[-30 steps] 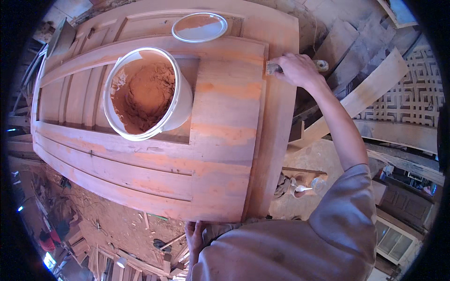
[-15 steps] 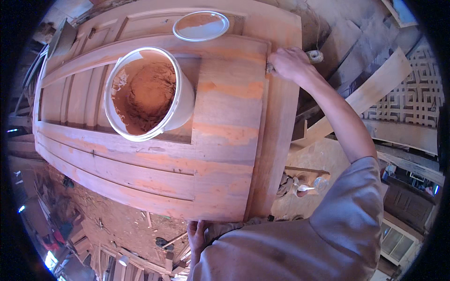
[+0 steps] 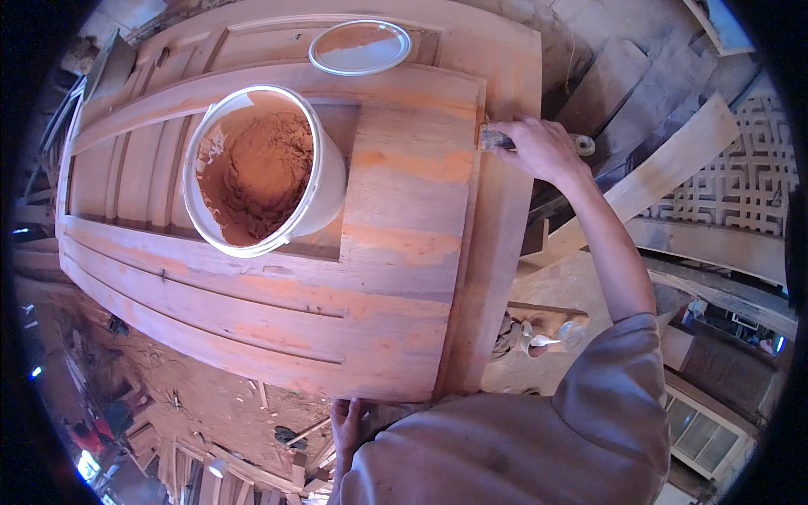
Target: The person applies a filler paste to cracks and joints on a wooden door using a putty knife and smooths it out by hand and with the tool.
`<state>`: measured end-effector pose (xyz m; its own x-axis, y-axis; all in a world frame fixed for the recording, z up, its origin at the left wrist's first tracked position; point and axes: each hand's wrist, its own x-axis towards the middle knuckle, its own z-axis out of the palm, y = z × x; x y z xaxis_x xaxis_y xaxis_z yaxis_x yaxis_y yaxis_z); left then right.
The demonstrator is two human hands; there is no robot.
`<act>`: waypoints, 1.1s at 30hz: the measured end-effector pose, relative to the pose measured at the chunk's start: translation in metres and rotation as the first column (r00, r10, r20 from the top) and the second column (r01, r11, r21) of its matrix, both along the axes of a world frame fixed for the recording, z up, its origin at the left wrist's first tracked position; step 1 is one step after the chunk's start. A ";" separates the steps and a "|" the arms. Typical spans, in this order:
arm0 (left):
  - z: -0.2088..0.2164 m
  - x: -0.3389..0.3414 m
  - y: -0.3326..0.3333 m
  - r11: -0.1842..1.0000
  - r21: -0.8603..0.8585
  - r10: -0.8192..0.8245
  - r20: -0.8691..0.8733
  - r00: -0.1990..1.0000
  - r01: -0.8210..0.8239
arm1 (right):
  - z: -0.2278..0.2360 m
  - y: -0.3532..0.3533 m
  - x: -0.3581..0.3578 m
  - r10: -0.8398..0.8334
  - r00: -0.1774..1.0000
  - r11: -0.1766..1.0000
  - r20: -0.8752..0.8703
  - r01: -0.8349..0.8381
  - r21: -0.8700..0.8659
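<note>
My right hand (image 3: 545, 150) is closed round a putty knife (image 3: 497, 138), its blade at the right end edge of the upper wooden door (image 3: 408, 202). The handle's pale end sticks out past my palm. Orange-brown filler is smeared in patches over that door's face. At the near edge, my left hand (image 3: 347, 425) has its fingers bent against the wood, partly hidden by my sleeve. A white bucket (image 3: 330, 181) of orange-brown filler stands on the door, left of my right hand. Beyond it lies a round lid (image 3: 360, 48) smeared with the same filler.
Another panelled door (image 3: 509, 210) lies underneath, sticking out to the right and at the far side. Planks (image 3: 648, 181) lean at the right, near a lattice panel (image 3: 728, 168). A white-nozzled bottle (image 3: 539, 341) stands below on the right. Wood scraps (image 3: 244, 467) litter the ground at lower left.
My right hand has moved nearer to me along the door's right end with the putty knife, and more of the blade shows. My left hand stays at the near edge.
</note>
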<state>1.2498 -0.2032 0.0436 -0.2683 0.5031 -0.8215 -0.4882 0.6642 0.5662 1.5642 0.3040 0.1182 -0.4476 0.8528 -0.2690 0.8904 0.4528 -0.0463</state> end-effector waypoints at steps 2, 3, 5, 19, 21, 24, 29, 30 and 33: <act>0.002 0.003 0.003 1.000 0.008 0.017 0.007 1.000 -0.017 | -0.004 -0.003 -0.005 0.010 1.000 1.000 -0.008 -0.010 0.016; -0.003 0.000 -0.002 0.999 0.034 0.005 0.031 1.000 -0.006 | -0.003 -0.003 -0.009 0.007 1.000 1.000 0.007 -0.007 0.022; -0.002 0.002 0.001 0.999 0.035 0.034 0.052 0.998 -0.036 | 0.000 -0.001 -0.015 0.011 0.998 1.000 0.058 -0.011 0.001; 0.005 0.003 0.008 0.997 0.081 0.010 0.012 1.000 -0.011 | -0.029 -0.030 0.033 -0.086 0.955 0.996 -0.284 0.076 -0.046; 0.012 0.006 0.015 0.997 0.076 0.018 0.009 1.000 -0.019 | -0.036 -0.028 0.030 -0.076 0.947 0.997 -0.312 0.064 -0.048; 0.010 0.006 0.011 0.996 0.065 0.060 0.035 0.998 -0.062 | -0.043 -0.028 0.027 -0.078 0.955 0.997 -0.287 0.071 -0.036; 0.012 0.008 0.011 0.999 0.021 0.031 -0.035 0.999 -0.031 | -0.027 -0.024 0.026 -0.120 0.978 0.989 -0.168 0.102 -0.111; 0.010 0.008 0.009 0.998 0.039 0.046 -0.029 0.999 -0.045 | -0.023 -0.027 0.032 -0.107 0.982 0.992 -0.153 0.096 -0.077; 0.011 0.012 0.012 0.994 0.086 0.070 -0.004 0.998 -0.070 | 0.000 -0.030 0.027 -0.110 0.980 0.994 -0.166 0.105 -0.036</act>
<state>1.2618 -0.1913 0.0542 -0.3109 0.5514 -0.7741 -0.5277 0.5773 0.6231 1.5909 0.2744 0.1185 -0.3942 0.8918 -0.2219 0.9125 0.3512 -0.2096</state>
